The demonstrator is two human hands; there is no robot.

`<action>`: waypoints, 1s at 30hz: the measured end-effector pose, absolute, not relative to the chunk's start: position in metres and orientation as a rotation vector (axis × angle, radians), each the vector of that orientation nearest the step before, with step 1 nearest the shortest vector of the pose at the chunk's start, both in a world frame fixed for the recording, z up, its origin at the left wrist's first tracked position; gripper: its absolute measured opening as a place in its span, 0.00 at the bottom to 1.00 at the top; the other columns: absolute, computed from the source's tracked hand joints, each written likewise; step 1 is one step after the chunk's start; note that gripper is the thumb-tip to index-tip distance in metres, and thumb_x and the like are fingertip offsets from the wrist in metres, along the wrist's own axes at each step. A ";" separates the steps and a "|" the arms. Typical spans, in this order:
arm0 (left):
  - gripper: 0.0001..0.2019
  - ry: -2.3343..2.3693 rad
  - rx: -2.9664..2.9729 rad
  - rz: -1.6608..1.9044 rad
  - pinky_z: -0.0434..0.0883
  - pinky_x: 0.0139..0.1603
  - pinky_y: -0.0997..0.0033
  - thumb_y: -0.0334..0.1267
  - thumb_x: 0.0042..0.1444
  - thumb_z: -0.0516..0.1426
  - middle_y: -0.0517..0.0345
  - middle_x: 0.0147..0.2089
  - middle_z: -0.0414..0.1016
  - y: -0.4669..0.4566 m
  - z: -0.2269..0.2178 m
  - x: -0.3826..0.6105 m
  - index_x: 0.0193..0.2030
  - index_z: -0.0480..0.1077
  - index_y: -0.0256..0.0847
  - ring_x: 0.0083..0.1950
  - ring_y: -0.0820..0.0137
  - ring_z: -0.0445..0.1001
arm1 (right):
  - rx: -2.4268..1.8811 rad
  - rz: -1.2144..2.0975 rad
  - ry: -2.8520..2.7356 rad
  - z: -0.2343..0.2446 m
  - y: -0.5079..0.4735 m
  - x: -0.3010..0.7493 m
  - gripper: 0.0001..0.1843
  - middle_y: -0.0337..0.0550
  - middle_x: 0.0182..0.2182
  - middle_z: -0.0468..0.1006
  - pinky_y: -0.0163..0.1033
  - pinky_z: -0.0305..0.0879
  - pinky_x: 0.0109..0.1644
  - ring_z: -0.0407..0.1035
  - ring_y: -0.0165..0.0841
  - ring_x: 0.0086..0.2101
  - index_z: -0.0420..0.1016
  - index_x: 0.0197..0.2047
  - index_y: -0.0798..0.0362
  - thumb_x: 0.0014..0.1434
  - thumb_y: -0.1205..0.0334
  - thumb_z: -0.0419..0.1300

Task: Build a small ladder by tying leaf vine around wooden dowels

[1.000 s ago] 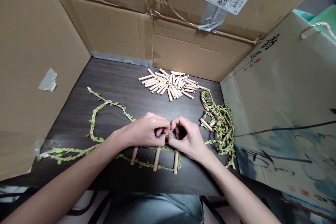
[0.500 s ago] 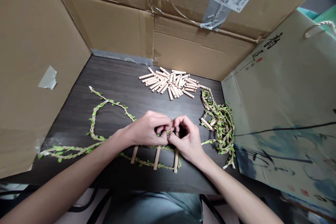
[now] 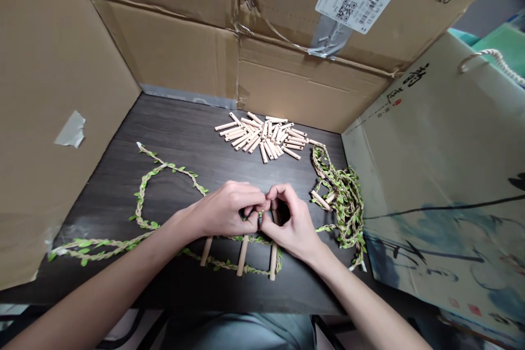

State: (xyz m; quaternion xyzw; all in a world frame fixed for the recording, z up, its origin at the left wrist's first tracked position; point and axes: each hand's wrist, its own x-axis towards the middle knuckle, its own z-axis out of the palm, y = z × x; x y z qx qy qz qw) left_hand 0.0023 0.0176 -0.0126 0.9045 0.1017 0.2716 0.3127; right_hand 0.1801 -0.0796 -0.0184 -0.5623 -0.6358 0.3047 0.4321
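Pretty fiddly little setup here; a dark wood-grain worktop [image 3: 102,186] is boxed in by brown cardboard box flaps [image 3: 53,93] on the left and behind, with a printed paper bag [image 3: 426,175] leaning in at the right. The left hand [image 3: 225,210] and right hand [image 3: 289,224] are brought together at lower centre of the frame; the fingers [image 3: 254,197] of both are curled inward and meet just above the rightmost of three wooden dowels [image 3: 273,262], which are laid side by side across two runs of leaf twine [image 3: 254,239]; some twine is seen right at the fingertips, but exactly what is pinched is hidden, so it can't really be told. The twine trails off to the left in a loose loop, and a tangled bundle [image 3: 346,208] of it is heaped right of centre, with a couple of dowels caught in it; a pile of loose dowels [image 3: 258,139] is left at upper centre. That twine should handle light and floppy, so it's probably best pinched close to a dowel; the dowels look stiff, smooth and light, likely to roll, so they're best held by the shaft.
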 end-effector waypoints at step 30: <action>0.07 0.396 2.313 0.800 0.64 0.33 0.80 0.23 0.53 0.59 0.67 0.26 0.70 0.016 -0.013 0.001 0.36 0.75 0.37 0.27 0.80 0.68 | -1.431 0.795 -1.344 -0.022 -0.082 0.173 0.13 0.33 0.33 0.72 0.36 0.59 0.38 0.60 0.30 0.31 0.64 0.40 0.48 0.54 0.71 0.62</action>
